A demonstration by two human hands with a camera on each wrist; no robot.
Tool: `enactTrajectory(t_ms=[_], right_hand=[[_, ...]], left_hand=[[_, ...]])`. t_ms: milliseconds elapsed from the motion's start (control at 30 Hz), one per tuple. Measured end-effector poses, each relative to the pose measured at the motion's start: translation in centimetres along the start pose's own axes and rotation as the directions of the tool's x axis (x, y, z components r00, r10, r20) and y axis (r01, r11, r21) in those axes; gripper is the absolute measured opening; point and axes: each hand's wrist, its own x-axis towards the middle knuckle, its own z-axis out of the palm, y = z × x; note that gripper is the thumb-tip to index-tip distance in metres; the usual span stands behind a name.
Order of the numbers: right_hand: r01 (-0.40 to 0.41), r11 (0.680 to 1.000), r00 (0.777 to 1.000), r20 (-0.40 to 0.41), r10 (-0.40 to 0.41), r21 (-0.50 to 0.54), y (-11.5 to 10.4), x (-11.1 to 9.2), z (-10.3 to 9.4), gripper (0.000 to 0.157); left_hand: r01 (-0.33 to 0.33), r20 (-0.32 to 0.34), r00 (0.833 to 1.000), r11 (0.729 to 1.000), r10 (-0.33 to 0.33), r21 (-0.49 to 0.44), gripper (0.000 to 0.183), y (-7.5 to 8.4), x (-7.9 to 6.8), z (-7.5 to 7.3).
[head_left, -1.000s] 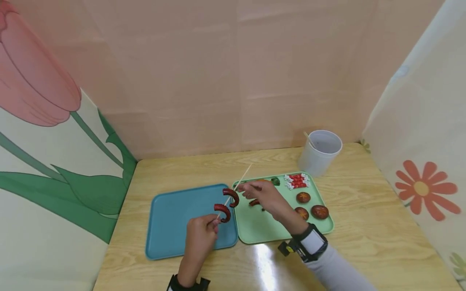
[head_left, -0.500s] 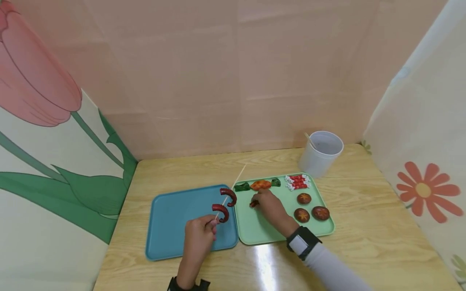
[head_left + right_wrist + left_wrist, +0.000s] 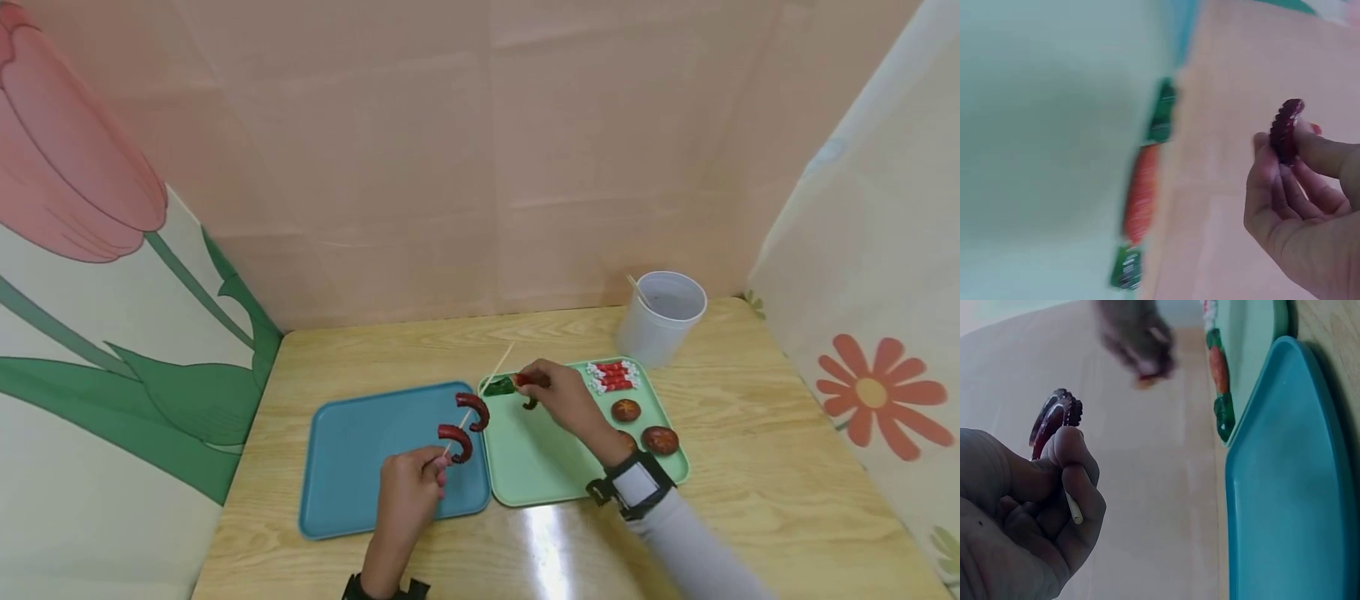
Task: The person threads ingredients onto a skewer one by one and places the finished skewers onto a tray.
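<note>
My left hand (image 3: 408, 492) pinches the lower end of a thin wooden skewer (image 3: 501, 362), which slants up and away to the right. Two dark red, curled octopus tentacles (image 3: 474, 406) are threaded on it, one above the other, close over the blue tray (image 3: 360, 458). My right hand (image 3: 564, 402) is raised over the green tray (image 3: 525, 483), holding another octopus tentacle (image 3: 1285, 132) between thumb and fingers. In the right wrist view its suckered edge shows. The left wrist view has the skewer's blunt end (image 3: 1075, 511) poking out below my left fingers.
At the green tray's back edge lie green pieces (image 3: 498, 387) with an orange piece (image 3: 1143, 194) between them. Red-and-white sticks (image 3: 615, 375) and several brown mushrooms (image 3: 660, 439) are at its right. A white bucket (image 3: 658, 325) with a skewer stands behind.
My right hand left the skewer, reached down to the green tray, took hold of the tentacle there and lifted it. My left hand and the loaded skewer have hardly moved.
</note>
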Motion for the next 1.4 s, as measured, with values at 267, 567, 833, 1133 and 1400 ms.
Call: enactTrajectory(t_ms=[267, 567, 833, 1133, 1400], right_hand=[[-0.114, 0.834, 0.993, 0.081, 0.084, 0.539, -4.1, 0.3, -4.1, 0.034], [-0.158, 0.760, 0.987, 0.123, 0.103, 0.631, -6.0, 0.0, -5.7, 0.037], [-0.164, 0.760, 0.986, 0.122, 0.113, 0.629, -6.4, -0.1, -6.1, 0.037], [-0.137, 0.752, 0.990, 0.104, 0.092, 0.644, -6.5, -0.1, -6.1, 0.036], [-0.098, 0.763, 0.994, 0.095, 0.049, 0.638, -7.0, -0.3, -5.9, 0.034]], left_hand=[[0.017, 0.070, 0.997, 1.000, -0.016, -0.010, 0.018, -0.3, -0.2, 0.0], [-0.007, 0.074, 0.997, 1.000, 0.009, -0.015, 0.018, -0.2, -0.3, 0.1], [-0.005, 0.063, 0.998, 1.000, 0.007, -0.027, 0.017, 0.2, -0.4, 0.0], [-0.010, 0.056, 0.998, 1.000, 0.011, -0.026, 0.018, 0.4, -0.3, 0.1], [-0.015, 0.044, 0.999, 1.000, 0.015, -0.009, 0.018, 0.6, -0.3, 0.3]])
